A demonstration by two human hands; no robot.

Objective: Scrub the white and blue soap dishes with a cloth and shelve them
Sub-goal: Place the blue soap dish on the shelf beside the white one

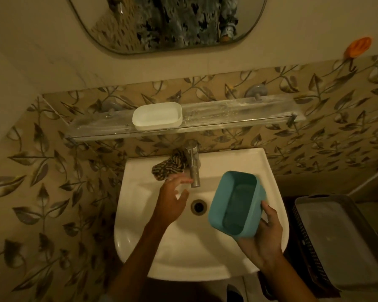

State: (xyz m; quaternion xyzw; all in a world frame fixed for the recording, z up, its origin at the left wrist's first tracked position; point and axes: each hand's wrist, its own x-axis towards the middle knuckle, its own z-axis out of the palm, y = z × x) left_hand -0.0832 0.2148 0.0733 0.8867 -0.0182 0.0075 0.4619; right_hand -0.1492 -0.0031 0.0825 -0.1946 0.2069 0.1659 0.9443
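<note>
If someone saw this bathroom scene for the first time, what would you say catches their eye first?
Most striking is the blue soap dish, held tilted over the white sink by the right hand. The left hand reaches open toward the tap, beside a striped cloth on the sink's back rim. Above, the white soap dish sits on the glass shelf.

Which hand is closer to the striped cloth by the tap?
Left. The left hand reaches over the basin with its fingertips just short of the striped cloth. The right hand is farther off, holding the blue soap dish.
</note>
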